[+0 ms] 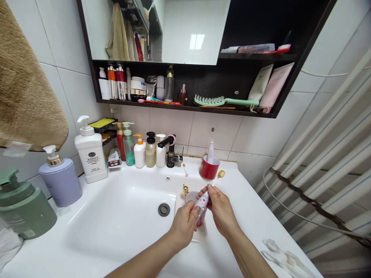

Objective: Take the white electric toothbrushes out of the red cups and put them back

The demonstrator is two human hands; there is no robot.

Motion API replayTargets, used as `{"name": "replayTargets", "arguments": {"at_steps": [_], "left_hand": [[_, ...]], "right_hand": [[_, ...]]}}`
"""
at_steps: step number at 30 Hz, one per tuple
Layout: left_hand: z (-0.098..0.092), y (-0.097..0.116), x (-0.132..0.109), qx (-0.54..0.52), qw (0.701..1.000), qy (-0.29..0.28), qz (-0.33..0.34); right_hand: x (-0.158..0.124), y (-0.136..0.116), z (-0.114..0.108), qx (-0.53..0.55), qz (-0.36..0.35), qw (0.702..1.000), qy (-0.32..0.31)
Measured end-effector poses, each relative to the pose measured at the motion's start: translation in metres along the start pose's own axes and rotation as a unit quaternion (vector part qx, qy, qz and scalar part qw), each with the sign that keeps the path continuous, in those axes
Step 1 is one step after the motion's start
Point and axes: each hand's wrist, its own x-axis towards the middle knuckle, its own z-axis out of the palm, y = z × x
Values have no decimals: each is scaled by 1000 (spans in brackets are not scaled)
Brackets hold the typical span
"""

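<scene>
My left hand [185, 222] is closed round the handle of a pale electric toothbrush [203, 199] with small coloured prints. With its fingers at the neck, my right hand [219, 208] pinches the white brush head [221, 174], whose yellow bristles point up and to the right. Behind and below the hands is a cup [191, 196] with a gold ornament [185, 189], mostly hidden. A red cup [209, 170] stands just beyond, with a pale toothbrush handle [210, 150] upright in it. A small loose brush head [185, 170] lies on the sink's back ledge.
The white sink [116, 216] has a black faucet [169, 150] and a drain [164, 209]. Several pump bottles [140, 152] line the back and left. Overhead hangs a dark cabinet [185, 110]. Crumpled clear plastic [285, 258] lies on the right counter, beside white pipes [319, 154].
</scene>
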Motion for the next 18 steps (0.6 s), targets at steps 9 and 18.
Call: {"name": "replayTargets", "arguments": {"at_steps": [9,18], "left_hand": [[3,-3,10,-72,997,-7,-24],[-10,-21,12,215,967,128,42]], "right_hand": [[-1,2,-9,-56,-9,994,-98],[33,-12,-19,-112,-188,971,98]]}}
